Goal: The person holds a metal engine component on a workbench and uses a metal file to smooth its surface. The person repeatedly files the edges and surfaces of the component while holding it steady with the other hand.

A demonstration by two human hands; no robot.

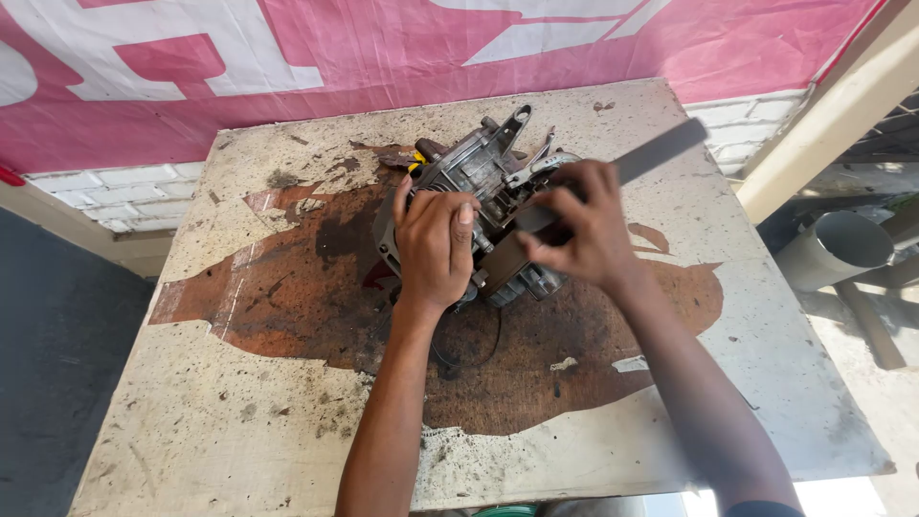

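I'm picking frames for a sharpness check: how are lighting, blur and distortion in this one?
Head view: even daylight, soft shadows under the left hand and right hand; the grey metal engine casing is sharp, the flat dark metal bar slightly smeared; the worn, stained tabletop edges splay from wide-angle distortion; overexposed patch at the bottom right.
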